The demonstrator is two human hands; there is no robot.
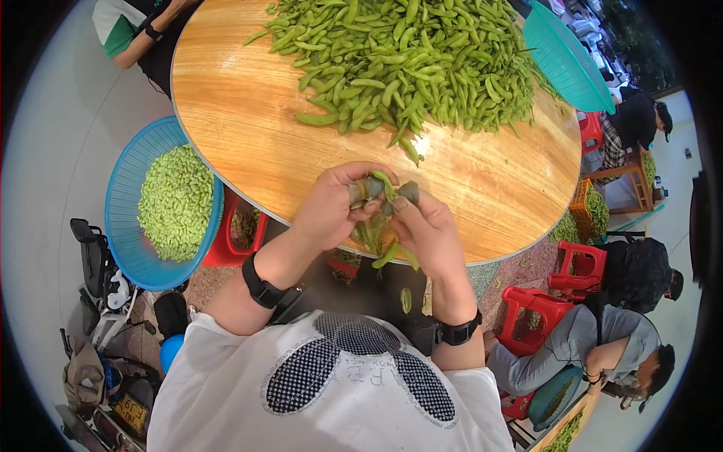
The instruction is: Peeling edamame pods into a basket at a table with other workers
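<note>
My left hand (329,207) and my right hand (433,233) meet over the near edge of the wooden table (248,143). Both are closed on a green soybean pod (385,183) between the fingertips, and dull grey-green covers wrap some of the fingers. More pods or husks (388,255) show just below the hands; whether the fingers hold these too, I cannot tell. Lower down, a single husk (406,300) appears in mid-air. A large heap of whole pods (422,68) covers the far part of the table, with one stray pod (409,150) nearest my hands.
To the left, a blue basket (120,218) holds shelled beans (175,202) beside a red stool (230,237). A teal basket (565,56) leans at the table's far right. Red stools (527,316) and seated people are on the right; another person's arm (143,45) shows far left.
</note>
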